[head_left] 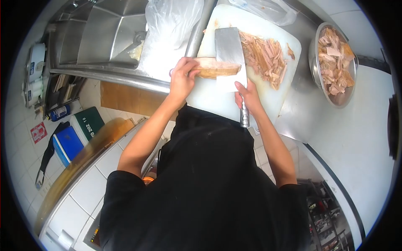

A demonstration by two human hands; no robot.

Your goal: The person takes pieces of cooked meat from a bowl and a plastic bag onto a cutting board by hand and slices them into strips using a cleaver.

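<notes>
My left hand [183, 78] is closed on the left end of a long slab of cooked meat [213, 69], fingers curled over it. My right hand [250, 98] grips the metal handle of a cleaver [229, 44], thumb near the base of the blade. The broad blade and the slab overlap in view; whether the edge touches the meat I cannot tell. Both are over a white cutting board [205, 95]. Right of the blade lies a pile of sliced meat strips [268, 60] on the board.
A steel bowl [315, 67] of meat pieces stands on the counter at right. At upper left is a steel sink [98, 37], with a clear plastic bag [173, 21] beside the board. Another plastic bag [276, 10] lies at the board's far edge.
</notes>
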